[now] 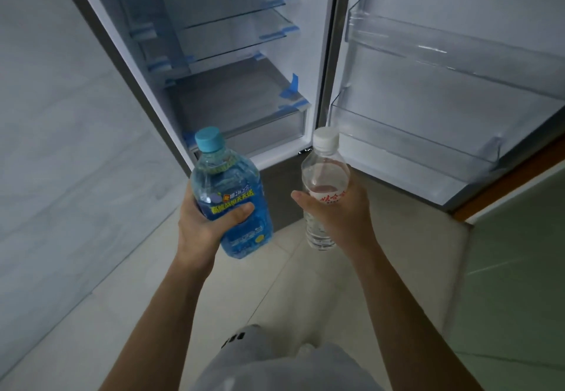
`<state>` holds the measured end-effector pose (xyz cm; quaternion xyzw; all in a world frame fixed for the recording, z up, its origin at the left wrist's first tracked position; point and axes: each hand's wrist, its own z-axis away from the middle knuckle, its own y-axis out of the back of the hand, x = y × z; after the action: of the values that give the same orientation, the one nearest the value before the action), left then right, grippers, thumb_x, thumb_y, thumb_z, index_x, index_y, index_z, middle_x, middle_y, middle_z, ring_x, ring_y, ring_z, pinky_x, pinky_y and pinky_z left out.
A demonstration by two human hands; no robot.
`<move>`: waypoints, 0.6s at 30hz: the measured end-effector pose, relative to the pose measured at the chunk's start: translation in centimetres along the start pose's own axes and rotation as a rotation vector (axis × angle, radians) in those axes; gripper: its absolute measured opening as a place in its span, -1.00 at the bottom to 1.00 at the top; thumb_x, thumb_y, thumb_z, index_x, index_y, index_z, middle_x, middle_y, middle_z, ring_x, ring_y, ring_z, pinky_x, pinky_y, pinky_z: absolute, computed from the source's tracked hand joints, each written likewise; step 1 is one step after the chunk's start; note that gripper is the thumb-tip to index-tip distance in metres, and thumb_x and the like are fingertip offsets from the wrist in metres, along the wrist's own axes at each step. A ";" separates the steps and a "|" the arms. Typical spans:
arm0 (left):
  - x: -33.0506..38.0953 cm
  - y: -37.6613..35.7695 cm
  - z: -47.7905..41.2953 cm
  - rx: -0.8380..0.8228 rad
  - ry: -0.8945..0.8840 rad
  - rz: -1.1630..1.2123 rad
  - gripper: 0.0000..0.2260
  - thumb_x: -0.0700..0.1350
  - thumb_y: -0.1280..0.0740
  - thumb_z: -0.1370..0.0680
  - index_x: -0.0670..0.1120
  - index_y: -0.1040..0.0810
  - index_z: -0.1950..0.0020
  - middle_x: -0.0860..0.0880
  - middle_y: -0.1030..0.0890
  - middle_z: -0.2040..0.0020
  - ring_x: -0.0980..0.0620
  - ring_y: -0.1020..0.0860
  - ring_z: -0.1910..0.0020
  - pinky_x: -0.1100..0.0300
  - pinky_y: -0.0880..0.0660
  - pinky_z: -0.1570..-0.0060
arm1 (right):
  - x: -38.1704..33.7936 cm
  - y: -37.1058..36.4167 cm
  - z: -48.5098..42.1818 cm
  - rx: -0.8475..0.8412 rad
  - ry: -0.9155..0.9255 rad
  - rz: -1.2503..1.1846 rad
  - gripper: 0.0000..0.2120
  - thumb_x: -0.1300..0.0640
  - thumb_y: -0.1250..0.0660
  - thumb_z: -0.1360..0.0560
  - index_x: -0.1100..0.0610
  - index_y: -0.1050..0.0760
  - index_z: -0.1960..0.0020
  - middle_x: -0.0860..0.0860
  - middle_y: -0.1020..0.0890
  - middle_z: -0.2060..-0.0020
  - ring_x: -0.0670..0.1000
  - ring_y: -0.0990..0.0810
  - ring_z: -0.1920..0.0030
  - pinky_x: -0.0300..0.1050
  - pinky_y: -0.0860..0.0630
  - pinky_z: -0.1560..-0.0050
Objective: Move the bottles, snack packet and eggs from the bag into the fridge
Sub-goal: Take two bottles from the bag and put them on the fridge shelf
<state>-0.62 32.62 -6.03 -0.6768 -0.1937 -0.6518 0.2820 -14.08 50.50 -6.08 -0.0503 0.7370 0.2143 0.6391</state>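
Facing the open fridge (238,91), the left hand (203,222) is gripping a blue bottle (232,195) and the right hand (339,210) a clear bottle (324,176), both near-upright, caps tilting toward it.

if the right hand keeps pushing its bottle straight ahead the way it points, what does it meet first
Probably the lower door bin. The right hand holds the clear bottle aimed up and forward near the door's hinge side, with nothing between them. Depth is unclear, so it might instead meet the fridge front edge.

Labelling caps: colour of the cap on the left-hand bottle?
Light blue cap on the blue-labelled bottle; head view.
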 end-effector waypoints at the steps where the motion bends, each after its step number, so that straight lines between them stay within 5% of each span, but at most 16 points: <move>1: -0.1 0.1 -0.6 0.019 0.002 -0.001 -0.28 -0.09 -0.59 -0.24 -0.26 -0.43 -0.32 -0.22 -0.65 -0.14 -0.23 -0.65 -0.10 -0.11 -0.63 -0.02 | 0.2 -0.3 -0.7 -0.018 -0.004 -0.006 -0.40 -0.03 -0.64 -0.28 0.02 -0.52 -0.26 -0.09 -0.67 0.00 -0.09 -0.65 -0.03 -0.19 -0.61 -0.04; 9: -0.8 1.1 -7.3 0.090 -0.014 -0.034 -0.31 -0.06 -0.59 -0.23 -0.22 -0.47 -0.29 -0.15 -0.67 -0.13 -0.19 -0.66 -0.11 -0.07 -0.64 -0.03 | 0.7 -3.9 -8.0 -0.096 -0.005 -0.027 -0.49 0.07 -0.65 -0.29 -0.20 -0.46 -0.11 -0.20 -0.62 0.04 -0.27 -0.60 0.02 -0.49 -0.47 0.09; 18: 0.6 3.4 -19.5 0.061 -0.080 -0.028 -0.30 -0.10 -0.58 -0.23 -0.27 -0.44 -0.29 -0.08 -0.69 -0.08 -0.13 -0.67 -0.07 0.03 -0.63 0.04 | -1.2 -10.3 -19.8 -0.074 0.021 -0.043 -0.41 0.06 -0.64 -0.31 0.07 -0.50 -0.27 -0.03 -0.67 -0.01 -0.08 -0.65 -0.04 -0.27 -0.59 -0.03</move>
<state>-13.52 17.60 -6.01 -0.6905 -0.2340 -0.6221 0.2854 -28.49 33.44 -5.67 -0.0920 0.7340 0.2274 0.6333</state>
